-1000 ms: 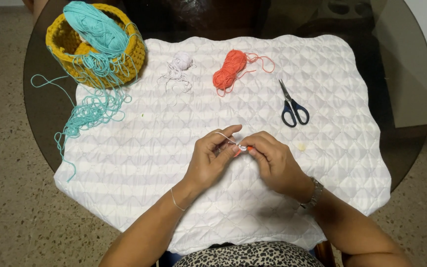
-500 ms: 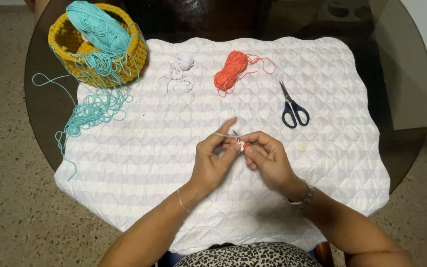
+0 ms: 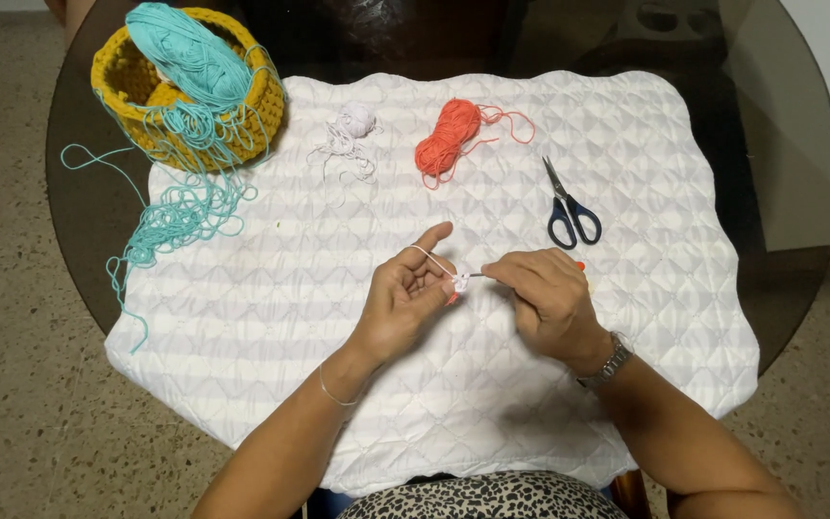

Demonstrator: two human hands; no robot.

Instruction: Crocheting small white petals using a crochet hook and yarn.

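My left hand (image 3: pixel 403 298) pinches a tiny white crochet piece (image 3: pixel 460 282), and a white strand runs over its raised forefinger. My right hand (image 3: pixel 548 298) grips a crochet hook (image 3: pixel 480 276) whose tip is at that piece; an orange handle end shows past the hand. Both hands hover over the middle of a white quilted mat (image 3: pixel 242 327).
A yellow crocheted basket (image 3: pixel 132 82) with teal yarn (image 3: pixel 189 58) stands at the back left, its loose strands spilling onto the mat. A small white yarn ball (image 3: pixel 355 120), an orange skein (image 3: pixel 446 139) and blue-handled scissors (image 3: pixel 569 207) lie along the back. The mat covers a round glass table (image 3: pixel 790 144).
My right hand has drawn the hook slightly to the right, away from the left hand, and the strand over the left forefinger is pulled tighter.
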